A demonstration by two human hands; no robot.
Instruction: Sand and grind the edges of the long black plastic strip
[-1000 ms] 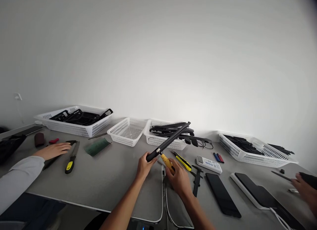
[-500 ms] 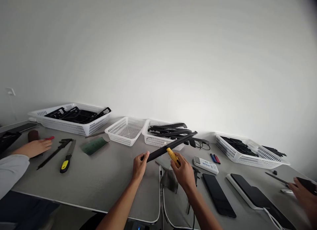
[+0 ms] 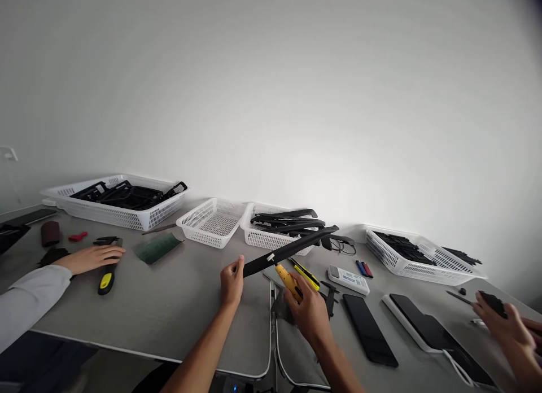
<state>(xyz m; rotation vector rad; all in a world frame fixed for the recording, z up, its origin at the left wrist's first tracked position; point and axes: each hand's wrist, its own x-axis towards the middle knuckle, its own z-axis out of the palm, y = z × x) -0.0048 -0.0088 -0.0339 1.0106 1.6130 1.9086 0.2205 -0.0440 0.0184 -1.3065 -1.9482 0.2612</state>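
My left hand (image 3: 232, 281) is closed around the near end of a long black plastic strip (image 3: 296, 245), which slants up to the right above the table. A yellow-handled tool (image 3: 288, 281) is gripped in my closed right hand (image 3: 308, 309). Its tip points up at the underside of the strip, close to a small pale spot; whether it touches I cannot tell. Behind my right hand lies a yellow and black utility knife (image 3: 305, 273), partly hidden. A dark caliper (image 3: 330, 298) sits just right of that hand, and dark sandpaper (image 3: 283, 307) is beneath it.
A white basket (image 3: 258, 239) of black strips stands behind my hands, beside another white basket (image 3: 199, 235). On the right lie a phone (image 3: 369, 330) and a white device (image 3: 348, 280). At left, a co-worker's hand (image 3: 95, 258) rests over a file (image 3: 106, 280); another person's hand (image 3: 503, 325) holds something dark.
My right hand has lowered the yellow tool slightly, uncovering the pale spot and the utility knife. The left co-worker's hand has moved right onto the file.
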